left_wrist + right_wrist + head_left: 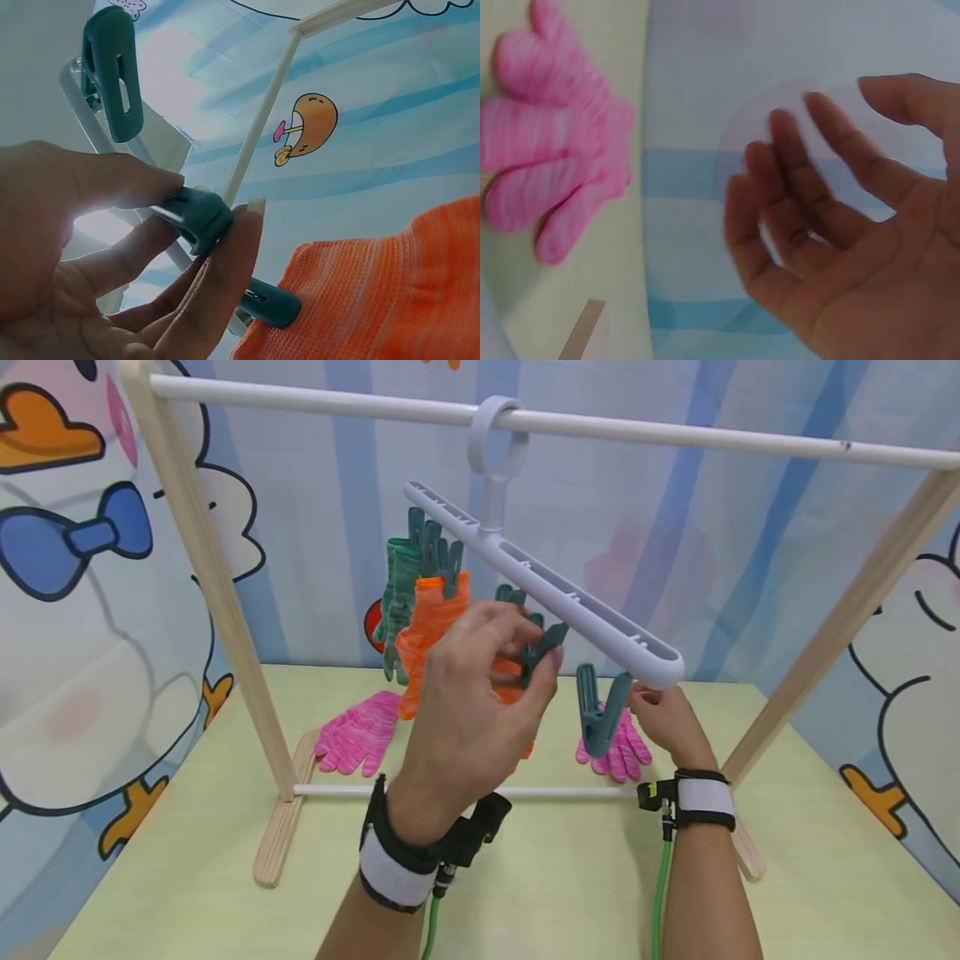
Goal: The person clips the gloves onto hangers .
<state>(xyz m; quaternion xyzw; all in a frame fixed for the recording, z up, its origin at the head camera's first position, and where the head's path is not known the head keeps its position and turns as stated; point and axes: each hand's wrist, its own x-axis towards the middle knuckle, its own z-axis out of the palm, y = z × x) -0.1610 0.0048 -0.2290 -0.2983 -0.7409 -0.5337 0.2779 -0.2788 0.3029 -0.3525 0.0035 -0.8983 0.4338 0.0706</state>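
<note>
My left hand (472, 702) pinches a dark green clothespin (196, 217) under the white hanger bar (555, 589) between thumb and fingers. Another dark green clothespin (598, 714) dangles from the bar's near end, holding nothing. Behind the left hand, an orange glove (360, 285) hangs from a clothespin (274, 304). Farther along the bar, a green glove (403, 577) and an orange glove (435, 614) hang from clothespins. My right hand (855, 202) is empty, its fingers loosely bent, close to a pink glove (577, 142) lying on the table.
The hanger's ring (486, 439) loops over the white top rod (675, 437) of a wooden-legged rack (217, 585). A second pink glove (360, 735) lies on the table (555, 877) at left. A white lower rod (570, 792) crosses low down. A printed curtain stands behind.
</note>
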